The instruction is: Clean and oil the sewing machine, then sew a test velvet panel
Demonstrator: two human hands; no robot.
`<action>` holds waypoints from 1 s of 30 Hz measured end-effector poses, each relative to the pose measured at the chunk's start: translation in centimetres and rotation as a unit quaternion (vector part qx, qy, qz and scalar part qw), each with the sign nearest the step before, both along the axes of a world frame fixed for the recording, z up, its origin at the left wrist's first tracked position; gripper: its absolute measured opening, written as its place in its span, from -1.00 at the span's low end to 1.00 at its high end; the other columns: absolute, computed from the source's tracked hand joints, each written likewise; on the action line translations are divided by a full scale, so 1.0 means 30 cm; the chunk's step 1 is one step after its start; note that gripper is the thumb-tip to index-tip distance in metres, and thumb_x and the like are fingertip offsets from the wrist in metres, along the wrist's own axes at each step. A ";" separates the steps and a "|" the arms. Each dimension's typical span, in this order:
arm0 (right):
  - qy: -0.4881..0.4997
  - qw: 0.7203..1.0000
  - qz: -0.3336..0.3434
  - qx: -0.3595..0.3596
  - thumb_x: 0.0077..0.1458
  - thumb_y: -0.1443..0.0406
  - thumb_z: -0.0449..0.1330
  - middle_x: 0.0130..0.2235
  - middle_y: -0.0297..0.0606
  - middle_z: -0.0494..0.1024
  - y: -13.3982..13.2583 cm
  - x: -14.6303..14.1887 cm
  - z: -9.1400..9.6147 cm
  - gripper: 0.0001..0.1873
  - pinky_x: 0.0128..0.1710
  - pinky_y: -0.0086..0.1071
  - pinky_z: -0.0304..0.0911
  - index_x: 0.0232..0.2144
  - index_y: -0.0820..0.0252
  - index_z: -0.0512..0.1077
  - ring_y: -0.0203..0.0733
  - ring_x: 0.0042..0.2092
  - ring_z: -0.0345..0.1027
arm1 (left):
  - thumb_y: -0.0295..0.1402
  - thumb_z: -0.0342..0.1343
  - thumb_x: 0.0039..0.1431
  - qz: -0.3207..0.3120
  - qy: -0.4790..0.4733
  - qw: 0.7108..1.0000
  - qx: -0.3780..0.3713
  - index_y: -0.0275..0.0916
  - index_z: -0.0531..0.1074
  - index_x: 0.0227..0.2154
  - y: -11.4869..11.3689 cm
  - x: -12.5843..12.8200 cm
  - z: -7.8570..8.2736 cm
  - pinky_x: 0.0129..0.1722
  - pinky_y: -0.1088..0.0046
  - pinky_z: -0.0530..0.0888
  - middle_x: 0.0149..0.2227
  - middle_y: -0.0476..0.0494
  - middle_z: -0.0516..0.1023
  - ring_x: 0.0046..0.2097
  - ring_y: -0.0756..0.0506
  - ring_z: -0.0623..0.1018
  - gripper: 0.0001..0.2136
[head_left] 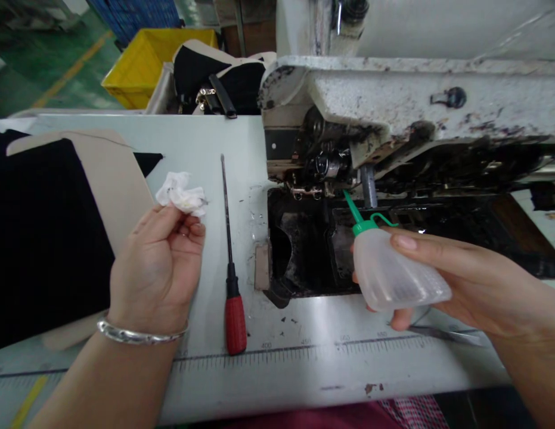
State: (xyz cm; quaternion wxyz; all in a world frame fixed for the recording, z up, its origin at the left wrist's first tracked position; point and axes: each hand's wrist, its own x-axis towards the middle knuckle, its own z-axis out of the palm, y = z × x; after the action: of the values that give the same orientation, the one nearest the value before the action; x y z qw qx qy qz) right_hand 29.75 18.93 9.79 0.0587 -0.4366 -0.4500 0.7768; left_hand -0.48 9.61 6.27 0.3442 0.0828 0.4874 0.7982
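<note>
Pale table (244, 134) with a ruler strip (268, 356) sat under a raised machine body (393, 101), dark well (308, 244) open below. Right hand (474, 280) was wrapped round a translucent squeeze bottle (397, 271), green nozzle (352, 208) angled up toward the mechanism (328, 164); imo a gentle, steady squeeze suited that best. Left hand (156, 262) pinched a crumpled tissue (181, 193), left of the red-handled screwdriver (235, 310). Tight spot, though: a metal post (368, 187) looked close beside the nozzle, while bare table around the screwdriver left more room.

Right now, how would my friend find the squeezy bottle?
Find the big, grimy machine on the right. In front of it, the right hand holds the squeezy bottle. Unlike the red-handled screwdriver lying to its left, it's cloudy with a pointed green spout.
</note>
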 end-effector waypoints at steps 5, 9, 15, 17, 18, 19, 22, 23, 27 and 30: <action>0.001 1.000 0.030 -0.006 0.04 -0.05 0.23 -0.29 -0.09 0.53 -0.001 -0.020 -0.003 -0.59 -0.54 -0.17 0.52 -0.23 0.10 0.56 -0.03 -0.34 0.49 | -0.66 0.05 0.21 -0.003 -0.001 1.000 -0.003 -0.41 0.49 -0.39 0.001 0.002 0.001 -0.48 0.72 0.44 -0.38 -0.04 0.49 -0.41 0.13 0.45 -0.85; -0.010 1.000 0.007 0.007 0.03 -0.06 0.23 -0.29 -0.10 0.51 0.006 -0.020 -0.008 -0.60 -0.55 -0.14 0.52 -0.26 0.09 0.56 0.01 -0.31 0.47 | -0.66 0.07 0.19 0.003 -0.003 1.000 -0.002 -0.39 0.50 -0.41 -0.001 -0.002 0.004 -0.48 0.72 0.44 -0.38 -0.03 0.49 -0.41 0.12 0.46 -0.85; -0.021 1.000 -0.003 -0.008 0.10 -0.05 0.16 -0.27 -0.07 0.52 -0.025 0.020 0.002 -0.61 -0.50 -0.21 0.52 -0.26 0.08 0.54 -0.01 -0.33 0.49 | -0.67 0.07 0.17 0.003 -0.007 1.000 0.014 -0.41 0.51 -0.39 -0.003 0.003 0.005 -0.43 0.69 0.47 -0.36 -0.07 0.52 -0.40 0.11 0.47 -0.85; 0.001 0.999 0.046 -0.024 0.16 -0.03 0.11 -0.32 -0.12 0.51 -0.046 0.012 0.004 -0.63 -0.45 -0.32 0.50 -0.24 0.09 0.51 -0.14 -0.40 0.48 | -0.67 0.09 0.16 -0.002 -0.010 1.000 0.017 -0.40 0.51 -0.39 -0.004 0.006 0.004 -0.41 0.69 0.48 -0.34 -0.08 0.53 -0.38 0.11 0.49 -0.86; 0.013 0.997 0.068 -0.032 0.18 -0.02 0.10 -0.33 -0.14 0.52 -0.055 0.000 0.004 -0.63 -0.44 -0.37 0.49 -0.22 0.09 0.50 -0.18 -0.42 0.47 | -0.66 0.10 0.16 -0.004 -0.011 1.000 0.017 -0.40 0.52 -0.38 -0.005 0.008 0.004 -0.41 0.70 0.48 -0.34 -0.08 0.53 -0.37 0.11 0.49 -0.87; 0.024 0.996 0.079 -0.039 0.19 -0.02 0.10 -0.32 -0.14 0.53 -0.060 -0.017 0.004 -0.62 -0.43 -0.38 0.49 -0.19 0.10 0.50 -0.20 -0.43 0.47 | -0.65 0.10 0.17 -0.007 -0.011 1.000 0.016 -0.40 0.52 -0.37 -0.005 0.010 0.005 -0.41 0.70 0.48 -0.33 -0.07 0.53 -0.37 0.11 0.48 -0.88; 0.046 0.997 0.033 -0.043 0.15 0.00 0.17 -0.26 -0.09 0.55 -0.058 -0.089 -0.001 -0.60 -0.46 -0.27 0.52 -0.14 0.16 0.50 -0.07 -0.30 0.52 | -0.65 0.09 0.18 -0.011 -0.014 1.000 0.017 -0.40 0.53 -0.34 -0.006 0.013 0.008 -0.43 0.71 0.47 -0.34 -0.06 0.52 -0.39 0.11 0.47 -0.87; 0.052 0.998 0.003 -0.040 0.14 0.01 0.18 -0.25 -0.07 0.56 -0.052 -0.113 -0.002 -0.58 -0.47 -0.23 0.53 -0.12 0.18 0.49 -0.02 -0.27 0.53 | -0.65 0.09 0.17 -0.009 -0.016 1.000 0.018 -0.40 0.53 -0.34 -0.007 0.014 0.009 -0.43 0.71 0.46 -0.34 -0.06 0.52 -0.39 0.11 0.46 -0.86; 0.066 0.995 -0.068 -0.041 0.15 0.02 0.17 -0.26 -0.03 0.59 -0.035 -0.175 -0.001 -0.53 -0.51 -0.26 0.52 -0.03 0.21 0.45 0.05 -0.30 0.56 | -0.65 0.11 0.16 -0.006 -0.021 1.000 0.017 -0.39 0.53 -0.34 -0.010 0.009 0.007 -0.43 0.69 0.46 -0.35 -0.06 0.51 -0.39 0.11 0.46 -0.88; 0.076 0.994 -0.062 -0.039 0.13 0.01 0.19 -0.25 -0.03 0.60 -0.037 -0.187 0.002 -0.51 -0.52 -0.24 0.51 -0.02 0.21 0.45 0.07 -0.29 0.56 | -0.64 0.14 0.15 -0.019 -0.022 0.999 0.027 -0.39 0.53 -0.34 -0.015 0.007 0.004 -0.40 0.68 0.46 -0.34 -0.07 0.52 -0.39 0.11 0.46 -0.89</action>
State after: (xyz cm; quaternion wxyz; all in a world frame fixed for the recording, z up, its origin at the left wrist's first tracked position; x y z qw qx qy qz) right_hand 24.13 17.82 9.87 0.1237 -0.4052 -0.3856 0.8196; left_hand -0.27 9.17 6.38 0.3673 0.0838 0.4564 0.8061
